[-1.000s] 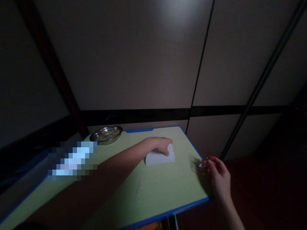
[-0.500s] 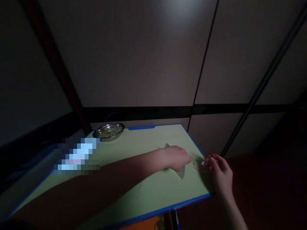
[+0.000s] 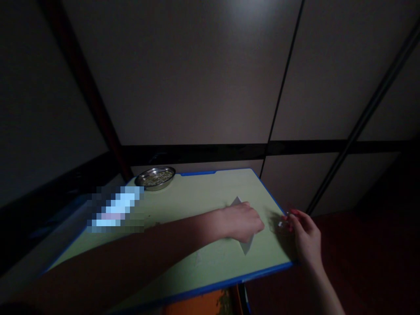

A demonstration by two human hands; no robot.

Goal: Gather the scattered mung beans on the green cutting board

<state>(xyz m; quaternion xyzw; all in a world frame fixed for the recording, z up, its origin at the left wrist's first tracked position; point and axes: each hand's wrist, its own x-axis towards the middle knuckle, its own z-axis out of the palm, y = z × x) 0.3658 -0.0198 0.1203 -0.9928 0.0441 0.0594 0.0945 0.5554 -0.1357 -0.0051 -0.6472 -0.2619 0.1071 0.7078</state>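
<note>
My left hand (image 3: pixel 244 222) is closed over a flat white scraper-like card (image 3: pixel 246 243) that stands on edge on the pale green board (image 3: pixel 197 205), near its right side. Corners of the card stick out above and below the hand. My right hand (image 3: pixel 304 238) is at the board's right edge, fingers curled round a small clear glass object (image 3: pixel 281 223) that is hard to make out in the dim light.
A round metal dish (image 3: pixel 155 177) with pale bits in it sits at the board's far left corner. A blurred-out patch lies on the left side. The board has a blue rim (image 3: pixel 229 286). Dark wall panels rise behind; an orange thing shows below the near edge.
My left hand slid the white card from the board's middle rightward, towards the right hand, and turned it on edge. The right hand stayed at the edge.
</note>
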